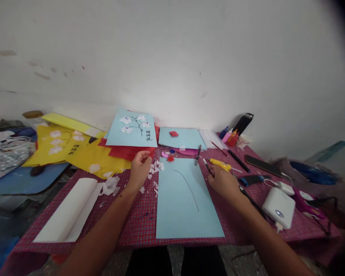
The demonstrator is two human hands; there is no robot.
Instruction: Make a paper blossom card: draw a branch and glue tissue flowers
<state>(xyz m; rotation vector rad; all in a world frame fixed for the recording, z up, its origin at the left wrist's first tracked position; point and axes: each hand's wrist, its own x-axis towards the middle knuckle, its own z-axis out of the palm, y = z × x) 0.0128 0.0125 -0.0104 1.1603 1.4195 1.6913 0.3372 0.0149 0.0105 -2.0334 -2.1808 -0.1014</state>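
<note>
A light blue sheet (184,214) lies in front of me with one thin curved black line drawn on it. Just off its right edge, my right hand (222,180) is closed around a black pen with a white end (207,166). My left hand (140,168) hovers left of the sheet, its fingers loosely curled and slightly apart, with nothing visible in them. Torn white paper bits (155,167) are scattered beside it. Across the sheet's upper right edge rests a dark pen (198,155). A yellow glue gun (220,165) lies beyond my right hand.
Finished flower pictures on blue paper (115,130) and yellow paper (50,147) lie at the back left. A white paper roll (70,209) is front left. Paint bottles (232,138), a black flask (245,123), a phone (261,165) and a white power bank (278,207) with cables occupy the right.
</note>
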